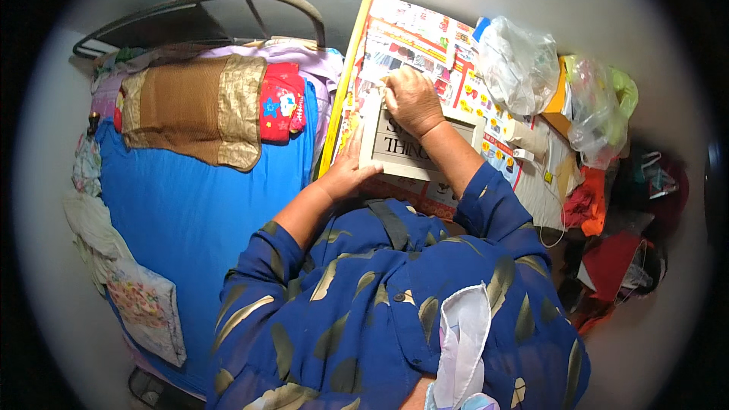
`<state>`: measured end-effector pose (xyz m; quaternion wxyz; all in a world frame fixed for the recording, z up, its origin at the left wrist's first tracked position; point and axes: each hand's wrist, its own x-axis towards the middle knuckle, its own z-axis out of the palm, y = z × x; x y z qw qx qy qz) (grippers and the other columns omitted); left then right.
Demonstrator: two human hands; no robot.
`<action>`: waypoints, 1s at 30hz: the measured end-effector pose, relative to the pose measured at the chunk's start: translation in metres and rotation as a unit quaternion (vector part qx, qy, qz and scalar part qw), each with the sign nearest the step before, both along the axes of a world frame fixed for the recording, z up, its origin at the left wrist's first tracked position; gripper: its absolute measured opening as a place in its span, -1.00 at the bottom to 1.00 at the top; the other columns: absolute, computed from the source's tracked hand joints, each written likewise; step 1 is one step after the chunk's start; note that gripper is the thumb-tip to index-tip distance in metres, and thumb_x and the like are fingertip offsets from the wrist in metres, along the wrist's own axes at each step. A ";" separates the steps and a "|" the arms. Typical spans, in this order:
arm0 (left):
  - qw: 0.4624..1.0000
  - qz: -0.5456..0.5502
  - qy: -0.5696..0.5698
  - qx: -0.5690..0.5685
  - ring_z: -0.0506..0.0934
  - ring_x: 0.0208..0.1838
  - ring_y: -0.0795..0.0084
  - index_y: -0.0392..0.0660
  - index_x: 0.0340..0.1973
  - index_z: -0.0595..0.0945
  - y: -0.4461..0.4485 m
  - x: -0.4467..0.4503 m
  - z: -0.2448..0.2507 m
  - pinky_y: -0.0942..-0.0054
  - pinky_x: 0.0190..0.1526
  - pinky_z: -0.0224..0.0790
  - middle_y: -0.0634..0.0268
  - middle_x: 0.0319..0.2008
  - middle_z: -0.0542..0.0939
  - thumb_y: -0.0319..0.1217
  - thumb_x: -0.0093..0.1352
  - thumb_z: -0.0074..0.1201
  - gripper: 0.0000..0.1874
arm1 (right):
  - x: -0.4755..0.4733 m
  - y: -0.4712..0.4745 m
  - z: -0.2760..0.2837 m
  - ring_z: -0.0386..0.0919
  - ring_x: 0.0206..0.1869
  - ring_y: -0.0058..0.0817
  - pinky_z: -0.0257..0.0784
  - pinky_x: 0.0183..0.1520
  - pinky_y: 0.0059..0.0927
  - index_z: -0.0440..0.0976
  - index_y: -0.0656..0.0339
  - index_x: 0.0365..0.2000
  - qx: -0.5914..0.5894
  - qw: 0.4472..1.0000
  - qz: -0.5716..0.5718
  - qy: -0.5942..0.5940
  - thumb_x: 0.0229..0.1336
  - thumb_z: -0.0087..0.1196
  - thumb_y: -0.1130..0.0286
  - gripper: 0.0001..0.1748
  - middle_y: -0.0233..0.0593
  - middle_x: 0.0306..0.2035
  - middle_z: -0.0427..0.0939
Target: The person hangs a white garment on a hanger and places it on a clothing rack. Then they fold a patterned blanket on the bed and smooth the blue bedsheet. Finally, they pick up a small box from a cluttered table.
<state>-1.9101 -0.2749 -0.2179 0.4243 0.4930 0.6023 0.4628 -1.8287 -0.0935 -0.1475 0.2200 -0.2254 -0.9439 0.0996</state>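
A framed sign [393, 165] with a whitish frame and large dark lettering on a grey panel lies on the paper-covered table before me. My left hand [350, 168] grips its lower left edge, thumb on top of the frame and fingers along the side. Over the upper left corner, my right hand [413, 99] is bent with curled fingers. A small pale scrap [382, 87] shows at its fingertips; whether it is cloth or paper I cannot tell. The right hand and forearm hide part of the panel and its lettering.
Printed flyers [410, 34] cover the table, which has a yellow left edge [345, 80]. Clear plastic bags [515, 65] and an orange box [555, 94] stand at right. A thin white cord [561, 230] hangs off the table. Left is a bed with blue sheet [188, 210] and brown mat [179, 105].
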 end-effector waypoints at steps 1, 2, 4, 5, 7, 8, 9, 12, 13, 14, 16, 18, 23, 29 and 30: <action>1.000 0.000 -0.029 -0.004 -0.09 0.42 0.02 -0.30 0.33 -0.18 0.003 0.000 0.006 0.33 0.37 -0.29 -0.17 0.35 -0.08 -0.11 0.18 0.14 0.05 | 0.001 0.000 -0.001 0.41 -0.24 -0.27 0.29 -0.15 -0.24 0.40 0.13 -0.37 -0.010 1.000 0.024 -0.016 -0.03 0.05 0.36 -0.84 -0.23 -0.39 0.39; 1.000 0.006 0.017 -0.023 -0.09 0.42 0.00 -0.31 0.33 -0.19 0.003 -0.002 0.014 0.33 0.37 -0.29 -0.17 0.35 -0.07 -0.19 0.16 0.17 0.06 | 0.003 -0.005 -0.003 0.41 -0.24 -0.28 0.30 -0.14 -0.25 0.40 0.13 -0.36 -0.028 0.998 0.043 -0.022 -0.03 0.05 0.36 -0.83 -0.23 -0.38 0.39; 0.994 0.030 0.103 0.012 -0.10 0.42 0.02 -0.27 0.33 -0.17 0.014 -0.005 0.025 0.30 0.38 -0.28 -0.12 0.36 -0.08 -0.32 0.14 0.16 0.02 | 0.015 -0.024 -0.009 0.42 -0.23 -0.28 0.31 -0.13 -0.27 0.38 0.12 -0.32 -0.031 0.996 0.080 -0.011 -0.04 0.03 0.36 -0.80 -0.23 -0.36 0.39; 0.985 0.042 0.160 0.052 -0.11 0.43 0.07 -0.26 0.34 -0.17 0.023 -0.007 0.029 0.32 0.38 -0.27 -0.10 0.37 -0.09 -0.36 0.14 0.14 0.01 | 0.020 -0.030 -0.012 0.42 -0.23 -0.29 0.29 -0.14 -0.28 0.37 0.09 -0.28 -0.025 0.998 0.052 0.003 -0.04 0.03 0.33 -0.76 -0.24 -0.37 0.39; 0.977 0.045 0.202 0.042 -0.05 0.38 -0.13 -0.22 0.33 -0.07 0.037 -0.007 0.035 0.18 0.38 -0.25 -0.15 0.33 -0.04 -0.37 0.14 0.08 -0.07 | 0.033 -0.029 -0.016 0.41 -0.23 -0.32 0.27 -0.12 -0.29 0.37 0.07 -0.28 0.011 0.999 -0.001 -0.032 -0.03 0.04 0.29 -0.75 -0.26 -0.37 0.39; 0.970 0.038 0.237 0.048 -0.04 0.38 -0.13 -0.23 0.32 -0.02 0.044 -0.006 0.037 0.16 0.37 -0.24 -0.16 0.33 -0.03 -0.36 0.16 0.05 -0.12 | 0.043 -0.027 -0.016 0.41 -0.22 -0.33 0.26 -0.10 -0.29 0.38 0.06 -0.29 0.022 0.998 -0.017 -0.059 -0.02 0.04 0.26 -0.76 -0.28 -0.37 0.39; 0.961 0.029 0.268 0.058 -0.03 0.38 -0.13 -0.24 0.31 0.03 0.050 -0.007 0.039 0.14 0.37 -0.24 -0.16 0.33 -0.02 -0.35 0.17 0.02 -0.17 | 0.054 -0.020 -0.016 0.41 -0.22 -0.35 0.25 -0.08 -0.28 0.39 0.05 -0.29 0.053 0.997 -0.032 -0.042 -0.01 0.05 0.24 -0.76 -0.29 -0.37 0.39; 0.937 0.032 0.346 0.035 -0.02 0.38 -0.11 -0.26 0.28 0.11 0.055 -0.005 0.044 0.11 0.36 -0.22 -0.16 0.33 -0.01 -0.31 0.19 -0.01 -0.23 | 0.102 -0.002 -0.009 0.41 -0.22 -0.26 0.26 -0.09 -0.24 0.44 0.10 -0.38 0.039 0.990 -0.128 -0.038 -0.05 0.10 0.32 -0.83 -0.24 -0.38 0.39; 0.934 0.035 0.355 0.034 -0.02 0.38 -0.10 -0.27 0.28 0.11 0.056 -0.004 0.045 0.11 0.36 -0.23 -0.15 0.32 0.00 -0.31 0.19 -0.02 -0.24 | 0.118 0.002 -0.006 0.42 -0.24 -0.24 0.28 -0.12 -0.23 0.44 0.12 -0.39 0.014 0.989 -0.147 -0.006 -0.05 0.10 0.34 -0.84 -0.23 -0.38 0.40; 0.931 0.037 0.362 0.037 -0.02 0.39 -0.09 -0.27 0.27 0.12 0.055 -0.002 0.046 0.11 0.36 -0.23 -0.15 0.32 0.00 -0.30 0.20 -0.02 -0.24 | 0.129 0.006 -0.002 0.43 -0.26 -0.22 0.31 -0.15 -0.22 0.43 0.14 -0.40 -0.011 0.980 -0.197 -0.016 -0.06 0.10 0.37 -0.84 -0.21 -0.39 0.41; 0.912 0.038 0.407 0.027 -0.02 0.39 -0.04 -0.28 0.26 0.15 0.058 0.001 0.049 0.09 0.36 -0.26 -0.10 0.33 0.04 -0.25 0.21 -0.02 -0.25 | 0.137 0.007 0.003 0.45 -0.34 -0.17 0.37 -0.23 -0.20 0.41 0.19 -0.40 -0.061 0.958 -0.281 -0.001 -0.03 0.09 0.40 -0.85 -0.17 -0.43 0.42; 0.890 0.018 0.455 0.038 -0.02 0.40 0.01 -0.26 0.26 0.16 0.064 0.007 0.051 0.07 0.36 -0.28 -0.07 0.33 0.05 -0.20 0.23 -0.03 -0.26 | 0.127 0.003 0.005 0.45 -0.32 -0.16 0.36 -0.22 -0.17 0.41 0.19 -0.38 -0.072 0.969 -0.225 0.075 -0.01 0.05 0.42 -0.87 -0.16 -0.39 0.43; 0.867 0.016 0.498 0.002 0.00 0.41 0.12 -0.21 0.27 0.18 0.082 0.017 0.054 0.05 0.35 -0.29 0.05 0.34 0.11 -0.09 0.29 -0.05 -0.27 | 0.086 -0.007 -0.006 0.44 -0.24 -0.23 0.33 -0.12 -0.20 0.44 0.12 -0.36 -0.007 0.995 -0.104 0.013 0.01 0.03 0.38 -0.87 -0.19 -0.40 0.40; 0.863 0.024 0.505 0.009 0.02 0.39 0.12 -0.17 0.27 0.19 0.080 0.018 0.053 0.05 0.34 -0.24 0.10 0.33 0.14 -0.08 0.29 -0.04 -0.28 | 0.155 -0.001 0.000 0.48 -0.33 -0.20 0.38 -0.27 -0.22 0.40 0.17 -0.47 -0.090 0.968 -0.233 0.029 -0.07 0.09 0.50 -0.91 -0.19 -0.45 0.43; 0.864 0.025 0.503 0.011 0.03 0.39 0.12 -0.17 0.27 0.19 0.079 0.018 0.053 0.05 0.34 -0.24 0.10 0.33 0.14 -0.08 0.29 -0.04 -0.28 | 0.163 0.006 0.004 0.48 -0.36 -0.20 0.38 -0.31 -0.25 0.39 0.19 -0.47 -0.111 0.960 -0.241 0.092 -0.05 0.07 0.52 -0.92 -0.18 -0.45 0.44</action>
